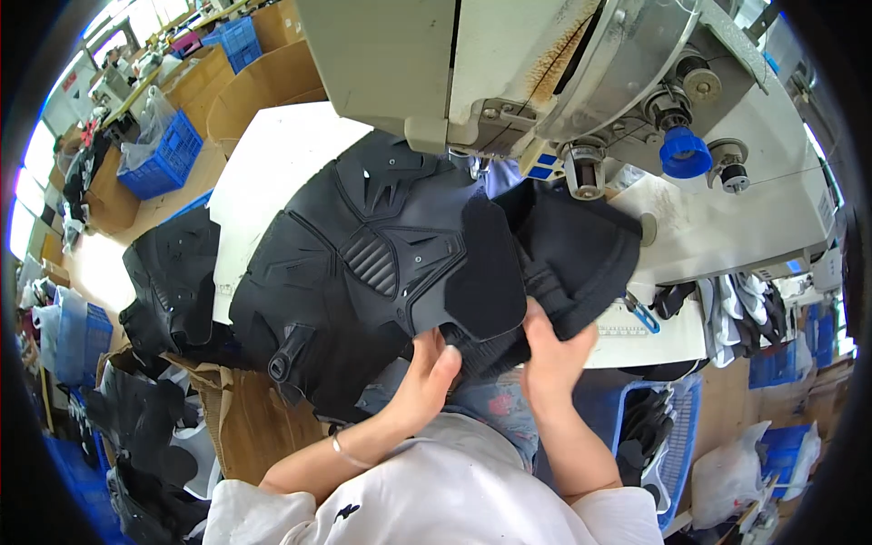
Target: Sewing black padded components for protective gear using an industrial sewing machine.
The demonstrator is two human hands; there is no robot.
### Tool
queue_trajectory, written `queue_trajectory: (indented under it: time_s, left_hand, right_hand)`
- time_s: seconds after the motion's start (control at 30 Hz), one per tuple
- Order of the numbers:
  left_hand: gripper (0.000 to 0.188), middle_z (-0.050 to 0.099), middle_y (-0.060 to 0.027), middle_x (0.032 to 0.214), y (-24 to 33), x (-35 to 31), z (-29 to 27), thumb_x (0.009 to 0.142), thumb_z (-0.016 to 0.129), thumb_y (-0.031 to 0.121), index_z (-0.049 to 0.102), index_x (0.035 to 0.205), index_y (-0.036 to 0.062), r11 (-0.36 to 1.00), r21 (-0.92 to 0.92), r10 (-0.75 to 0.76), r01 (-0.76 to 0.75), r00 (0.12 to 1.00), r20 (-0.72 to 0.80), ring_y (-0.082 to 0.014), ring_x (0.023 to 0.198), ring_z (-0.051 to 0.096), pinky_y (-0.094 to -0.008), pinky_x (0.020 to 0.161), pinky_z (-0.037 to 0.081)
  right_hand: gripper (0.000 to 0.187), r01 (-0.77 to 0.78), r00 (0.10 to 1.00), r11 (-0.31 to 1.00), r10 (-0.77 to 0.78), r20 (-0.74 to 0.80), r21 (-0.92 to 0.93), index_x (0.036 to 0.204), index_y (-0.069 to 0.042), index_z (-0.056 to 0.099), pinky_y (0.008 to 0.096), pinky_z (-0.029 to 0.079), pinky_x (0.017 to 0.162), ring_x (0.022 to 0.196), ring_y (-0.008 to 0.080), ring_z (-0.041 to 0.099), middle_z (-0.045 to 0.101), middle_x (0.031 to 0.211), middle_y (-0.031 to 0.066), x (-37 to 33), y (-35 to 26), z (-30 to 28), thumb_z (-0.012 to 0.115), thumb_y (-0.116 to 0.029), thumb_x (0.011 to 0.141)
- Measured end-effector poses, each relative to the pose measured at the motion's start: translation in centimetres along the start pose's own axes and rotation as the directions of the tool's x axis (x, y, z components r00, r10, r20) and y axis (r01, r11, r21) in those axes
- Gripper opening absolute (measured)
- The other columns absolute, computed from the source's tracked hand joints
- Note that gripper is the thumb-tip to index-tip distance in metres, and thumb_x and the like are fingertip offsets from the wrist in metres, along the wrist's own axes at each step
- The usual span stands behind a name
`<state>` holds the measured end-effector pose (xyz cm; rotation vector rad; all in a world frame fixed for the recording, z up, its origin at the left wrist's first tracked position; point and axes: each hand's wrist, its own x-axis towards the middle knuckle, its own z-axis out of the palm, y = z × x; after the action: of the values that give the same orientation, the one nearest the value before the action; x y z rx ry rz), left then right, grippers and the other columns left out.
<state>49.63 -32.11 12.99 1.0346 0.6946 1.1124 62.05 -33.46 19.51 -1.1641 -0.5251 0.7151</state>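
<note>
A large black padded fabric piece (pixel 309 254) with moulded panels and ribbed insets lies bunched over the white sewing table, under the head of a sewing machine (pixel 381 73). My left hand (pixel 425 377) grips its near edge, with the fingertips tucked beneath the fabric and the thumb outside. On the right, my right hand (pixel 552 354) pinches the same piece beside a smooth black patch (pixel 486 272), its thumb on top and its other fingers partly hidden. The needle area is mostly covered by the machine head and the folded fabric.
Blue-handled thread snips (pixel 645 315) rest on the table (pixel 272 136) near a printed ruler strip. Another black moulded piece (pixel 173 282) hangs at the left edge. A blue basket (pixel 681 445) of black pieces stands at my right, a cardboard box (pixel 263 436) at my left.
</note>
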Motion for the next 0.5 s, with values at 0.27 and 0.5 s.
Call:
queue_trajectory:
  time_s: [0.27,0.5]
  left_hand:
    - [0.063,0.049,-0.0091,0.128,1.9,3.1,0.5,0.083,0.070,0.023,0.041,0.131,-0.0049,0.919,-0.189,-0.303,0.346,0.927,0.223,-0.0176,0.117,0.045,-0.0298,0.101,0.034]
    - [0.057,0.058,-0.0144,0.108,2.1,0.5,-1.4,0.079,0.073,0.017,0.045,0.124,-0.0034,0.599,0.712,0.165,-0.367,0.926,0.339,-0.0273,0.097,0.057,-0.0340,0.084,0.045]
  right_hand:
    - [0.061,-0.153,0.987,0.988,0.153,0.044,0.000,0.137,-0.003,0.034,0.0324,0.035,0.101,0.118,0.0189,0.047,0.048,0.130,0.0096,2.9,2.9,-2.1,0.064,-0.022,0.087]
    - [0.058,-0.450,0.823,0.890,0.379,0.423,0.078,0.135,-0.005,0.040,0.0347,0.040,0.100,0.117,0.0182,0.052,0.055,0.125,0.0044,5.8,1.5,-2.6,0.061,-0.034,0.089]
